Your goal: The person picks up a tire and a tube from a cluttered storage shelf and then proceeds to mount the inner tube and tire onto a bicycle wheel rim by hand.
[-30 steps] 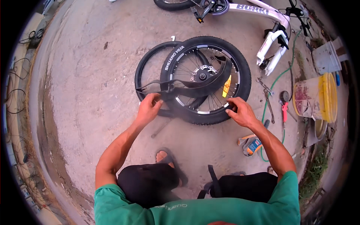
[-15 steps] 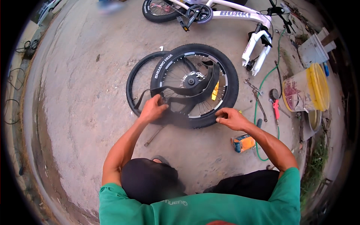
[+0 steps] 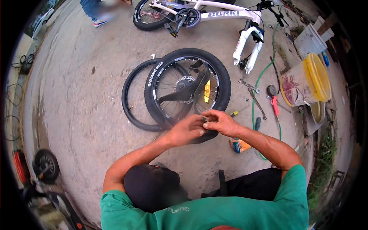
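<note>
My left hand and right hand meet over the near edge of a bicycle wheel with a black knobby tire. Both hands are closed, with fingers bent around a flat black rubber strip. Part of that strip lies across the spokes and disc rotor, and a dark length hangs between my knees. My fingers hide much of the gripped part. A thin black inner tube lies on the ground, partly beneath the wheel's left side.
A white bicycle frame without its front wheel lies beyond. To the right are wrenches, a red inflator gun, a green hose, an orange-blue box and a yellow-rimmed bucket. Another person's leg shows far left.
My left hand has moved right and my right hand slightly left, so they now meet. The strip has shifted over the wheel, with a length now between my knees. The view has shifted somewhat.
</note>
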A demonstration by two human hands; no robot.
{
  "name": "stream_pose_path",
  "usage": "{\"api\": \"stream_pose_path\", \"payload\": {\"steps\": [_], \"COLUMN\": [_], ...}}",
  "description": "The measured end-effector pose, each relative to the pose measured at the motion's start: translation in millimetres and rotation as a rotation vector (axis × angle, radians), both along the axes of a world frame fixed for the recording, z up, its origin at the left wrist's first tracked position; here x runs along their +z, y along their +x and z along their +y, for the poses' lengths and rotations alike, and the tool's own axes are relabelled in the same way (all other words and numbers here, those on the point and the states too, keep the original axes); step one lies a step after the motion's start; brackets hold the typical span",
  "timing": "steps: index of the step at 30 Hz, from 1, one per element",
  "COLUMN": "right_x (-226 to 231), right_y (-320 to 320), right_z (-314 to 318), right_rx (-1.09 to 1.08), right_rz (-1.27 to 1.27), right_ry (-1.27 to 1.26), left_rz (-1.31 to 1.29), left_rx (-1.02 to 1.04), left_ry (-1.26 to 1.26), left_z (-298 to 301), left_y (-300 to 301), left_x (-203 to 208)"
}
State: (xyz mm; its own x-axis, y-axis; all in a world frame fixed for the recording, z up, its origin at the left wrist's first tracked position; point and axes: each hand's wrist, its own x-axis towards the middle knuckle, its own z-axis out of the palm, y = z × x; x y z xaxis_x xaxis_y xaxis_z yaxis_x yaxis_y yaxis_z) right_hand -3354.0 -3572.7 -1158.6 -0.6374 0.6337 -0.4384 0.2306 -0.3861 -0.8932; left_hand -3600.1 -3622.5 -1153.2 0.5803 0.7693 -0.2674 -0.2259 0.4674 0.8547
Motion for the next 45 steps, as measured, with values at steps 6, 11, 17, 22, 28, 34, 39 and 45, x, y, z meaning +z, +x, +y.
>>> {"api": "stream_pose_path", "payload": {"steps": [6, 11, 17, 22, 28, 34, 39, 45], "right_x": [46, 64, 61, 53, 30, -39, -13, 26], "right_y": [11, 17, 28, 57, 59, 34, 18, -39], "right_z": [6, 12, 18, 43, 65, 68, 63, 32], "right_rx": [0.018, 0.111, -0.016, -0.169, -0.316, -0.283, -0.180, 0.088], "right_rz": [-0.181, -0.130, -0.171, -0.201, -0.274, -0.380, -0.304, -0.238], "right_ry": [0.266, 0.494, 0.481, 0.482, 0.327, 0.177, 0.237, 0.422], "left_rz": [0.776, 1.178, 1.360, 0.995, 1.062, 1.410, 1.003, 0.596], "left_rx": [0.318, 0.284, 0.065, 0.891, 1.167, 0.482, 0.546, 0.141], "left_ry": [0.635, 0.843, 0.559, 0.642, 0.554, 0.065, 0.382, 0.836], "left_z": [31, 83, 89, 97, 50, -7, 14, 19], "left_y": [-17, -64, -85, -145, -215, -249, -145, -26], "left_x": [17, -49, -97, -26, 8, -94, -45, 27]}}
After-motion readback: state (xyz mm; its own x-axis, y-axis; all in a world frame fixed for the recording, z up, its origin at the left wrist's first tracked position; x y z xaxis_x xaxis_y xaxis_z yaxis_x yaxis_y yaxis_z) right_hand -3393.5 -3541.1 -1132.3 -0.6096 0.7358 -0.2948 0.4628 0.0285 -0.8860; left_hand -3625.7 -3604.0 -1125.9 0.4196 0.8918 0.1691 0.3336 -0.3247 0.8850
